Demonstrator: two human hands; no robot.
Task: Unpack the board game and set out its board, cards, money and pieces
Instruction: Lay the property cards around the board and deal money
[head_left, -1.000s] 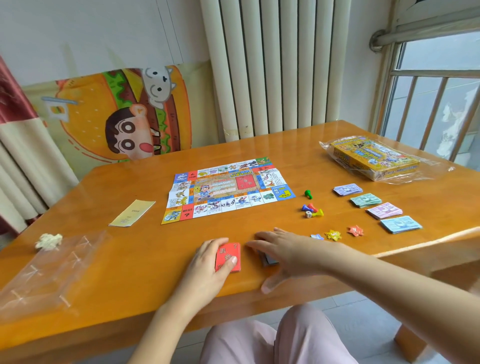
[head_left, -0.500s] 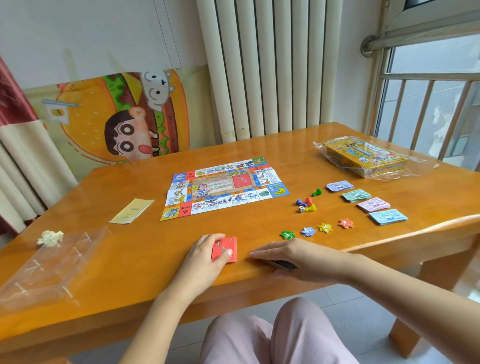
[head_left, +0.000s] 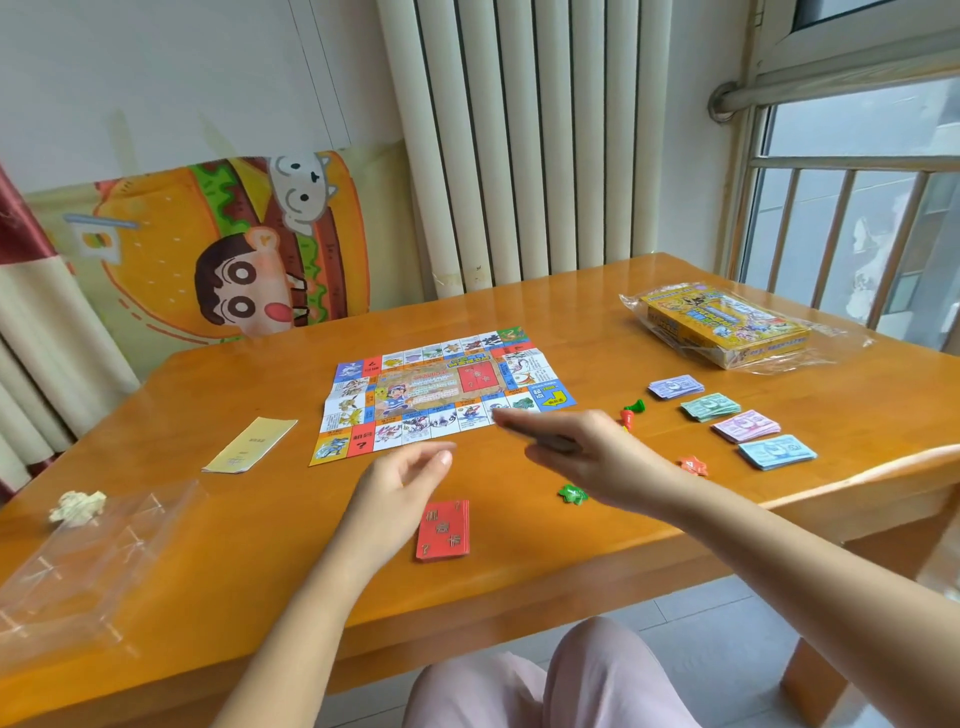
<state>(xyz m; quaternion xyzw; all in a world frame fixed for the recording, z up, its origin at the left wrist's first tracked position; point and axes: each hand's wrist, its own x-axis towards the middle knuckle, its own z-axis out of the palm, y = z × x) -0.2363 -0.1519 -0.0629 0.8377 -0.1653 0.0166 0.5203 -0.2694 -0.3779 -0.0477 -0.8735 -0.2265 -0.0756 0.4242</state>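
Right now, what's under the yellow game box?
Crinkled clear plastic wrap sticks out around the yellow game box, lying on the wooden table. Whatever sits directly beneath the box is covered.

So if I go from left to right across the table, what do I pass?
Crumpled paper → yellow leaflet → red cards → green star → orange star → blue money.
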